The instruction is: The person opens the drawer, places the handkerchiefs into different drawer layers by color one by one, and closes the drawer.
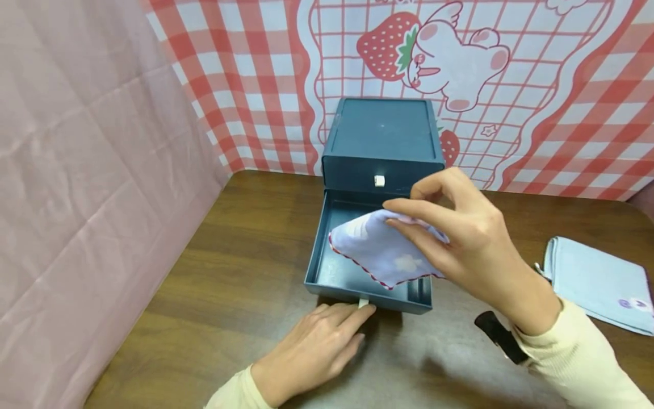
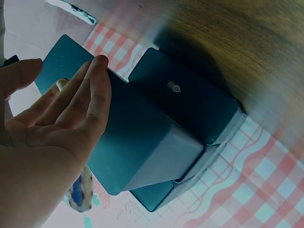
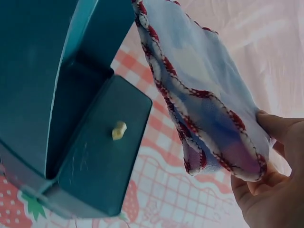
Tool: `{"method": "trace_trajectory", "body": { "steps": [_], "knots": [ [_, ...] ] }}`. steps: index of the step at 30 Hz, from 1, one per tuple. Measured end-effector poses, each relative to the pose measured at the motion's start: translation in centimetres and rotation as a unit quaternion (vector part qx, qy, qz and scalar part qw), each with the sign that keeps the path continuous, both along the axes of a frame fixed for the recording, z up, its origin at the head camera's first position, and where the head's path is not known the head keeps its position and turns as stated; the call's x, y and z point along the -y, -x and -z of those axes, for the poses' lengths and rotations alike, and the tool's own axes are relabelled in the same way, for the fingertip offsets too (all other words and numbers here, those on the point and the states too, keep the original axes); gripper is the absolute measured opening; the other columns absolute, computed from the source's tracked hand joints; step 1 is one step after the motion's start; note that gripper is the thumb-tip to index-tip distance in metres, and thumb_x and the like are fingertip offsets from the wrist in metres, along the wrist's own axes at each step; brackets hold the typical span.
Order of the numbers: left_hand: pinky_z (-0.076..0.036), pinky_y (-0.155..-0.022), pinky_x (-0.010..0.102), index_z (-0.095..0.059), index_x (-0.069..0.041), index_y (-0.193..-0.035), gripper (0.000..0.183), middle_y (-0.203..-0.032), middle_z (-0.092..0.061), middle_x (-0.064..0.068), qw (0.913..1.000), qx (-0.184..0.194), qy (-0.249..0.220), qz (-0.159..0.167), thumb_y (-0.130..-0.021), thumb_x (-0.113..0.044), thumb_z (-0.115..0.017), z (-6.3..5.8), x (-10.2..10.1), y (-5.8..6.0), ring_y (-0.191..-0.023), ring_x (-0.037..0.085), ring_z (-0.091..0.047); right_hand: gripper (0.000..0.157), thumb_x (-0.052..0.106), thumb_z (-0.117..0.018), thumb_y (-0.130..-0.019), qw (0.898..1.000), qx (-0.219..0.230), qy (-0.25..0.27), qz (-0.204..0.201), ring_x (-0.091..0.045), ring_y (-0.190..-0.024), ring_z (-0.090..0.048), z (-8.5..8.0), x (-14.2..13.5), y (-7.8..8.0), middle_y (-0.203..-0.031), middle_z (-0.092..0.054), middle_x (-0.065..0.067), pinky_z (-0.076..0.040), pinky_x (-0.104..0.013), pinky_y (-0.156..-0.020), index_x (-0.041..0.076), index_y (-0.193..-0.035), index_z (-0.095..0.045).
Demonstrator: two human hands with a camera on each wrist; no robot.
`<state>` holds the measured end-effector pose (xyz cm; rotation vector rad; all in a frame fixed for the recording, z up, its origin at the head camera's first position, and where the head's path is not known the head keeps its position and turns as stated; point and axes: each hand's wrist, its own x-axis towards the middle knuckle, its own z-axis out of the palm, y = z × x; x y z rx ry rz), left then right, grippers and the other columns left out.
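Observation:
A dark blue two-drawer box stands against the backdrop, its lower drawer pulled out toward me. My left hand is at the front of that drawer, fingertips touching its small white knob; the fingers are fairly straight and the thumb stands apart in the left wrist view. Above the drawer, my right hand pinches a folded lilac-blue handkerchief between thumb and fingers. Red-and-white stitching edges the handkerchief, which hangs with one corner down. The upper drawer is closed.
On the right of the wooden table lies a folded light blue cloth item with a purple-and-white decoration. A red checked strawberry-print curtain is behind the box, and a pink cloth hangs at the left.

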<state>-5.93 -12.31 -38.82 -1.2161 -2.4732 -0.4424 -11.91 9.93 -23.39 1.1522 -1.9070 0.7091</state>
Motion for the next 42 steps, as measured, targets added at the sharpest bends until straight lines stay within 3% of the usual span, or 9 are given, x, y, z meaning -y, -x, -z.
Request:
{"method": "trace_trajectory", "body": {
  "steps": [6, 10, 14, 20, 27, 42],
  "knots": [
    [-0.053, -0.088, 0.03, -0.055, -0.007, -0.138, 0.044, -0.124, -0.066, 0.002, 1.0, 0.008, 0.001, 0.003, -0.097, -0.022, -0.061, -0.1, -0.2, 0.1, -0.106, 0.014, -0.064, 0.027, 0.025, -0.061, -0.1, 1.0, 0.01, -0.006, -0.025, -0.019, -0.081, -0.05, 1.0, 1.2, 1.0, -0.089, -0.058, -0.009, -0.036, -0.022, -0.065, 0.002, -0.102, -0.075],
    [-0.053, -0.089, 0.03, -0.055, -0.007, -0.137, 0.043, -0.123, -0.066, 0.002, 0.9999, 0.012, 0.002, 0.003, -0.097, -0.022, -0.061, 0.0, -0.3, 0.1, -0.107, 0.014, -0.063, 0.014, 0.009, -0.072, -0.091, 0.998, 0.038, -0.002, -0.047, -0.017, -0.085, -0.053, 2.2, 1.8, 2.1, -0.09, -0.06, -0.008, -0.039, -0.021, -0.069, 0.003, -0.103, -0.075],
    [-0.053, -0.09, 0.029, -0.055, -0.007, -0.138, 0.044, -0.124, -0.065, 0.002, 0.9999, 0.011, 0.003, 0.009, -0.097, -0.021, -0.062, 0.0, -0.4, 0.2, -0.109, 0.013, -0.063, 0.021, -0.001, -0.079, -0.081, 0.995, 0.073, 0.017, -0.059, -0.015, -0.086, -0.055, 3.9, 2.0, 2.9, -0.091, -0.063, -0.006, -0.042, -0.02, -0.072, 0.003, -0.1, -0.075],
    [-0.052, -0.093, 0.029, -0.053, -0.007, -0.14, 0.046, -0.126, -0.064, 0.002, 0.9998, 0.012, 0.009, 0.009, -0.098, -0.022, -0.062, 0.0, -0.4, 0.1, -0.112, 0.013, -0.062, 0.019, 0.0, -0.08, -0.081, 0.994, 0.103, 0.024, -0.035, -0.013, -0.086, -0.058, 6.1, 1.5, 3.6, -0.091, -0.065, -0.002, -0.043, -0.02, -0.074, 0.005, -0.098, -0.075],
    [-0.051, -0.096, 0.031, -0.053, -0.008, -0.14, 0.045, -0.128, -0.064, 0.002, 0.9993, 0.036, 0.013, -0.005, -0.099, -0.023, -0.061, 0.0, -0.4, -0.1, -0.115, 0.013, -0.061, 0.017, 0.004, -0.08, -0.083, 0.988, 0.153, 0.016, -0.009, -0.01, -0.088, -0.058, 7.1, 0.5, 4.2, -0.092, -0.066, 0.002, -0.045, -0.021, -0.077, 0.008, -0.099, -0.075],
    [-0.051, -0.096, 0.03, -0.054, -0.006, -0.139, 0.047, -0.126, -0.066, 0.004, 0.9996, 0.026, 0.007, 0.002, -0.097, -0.022, -0.064, 0.0, -0.4, -0.1, -0.113, 0.015, -0.063, 0.018, 0.0, -0.076, -0.083, 0.971, 0.212, -0.092, 0.067, -0.014, -0.085, -0.063, 7.6, -3.1, 3.9, -0.09, -0.069, 0.001, -0.053, -0.038, -0.068, 0.011, -0.098, -0.076]
  ]
}}
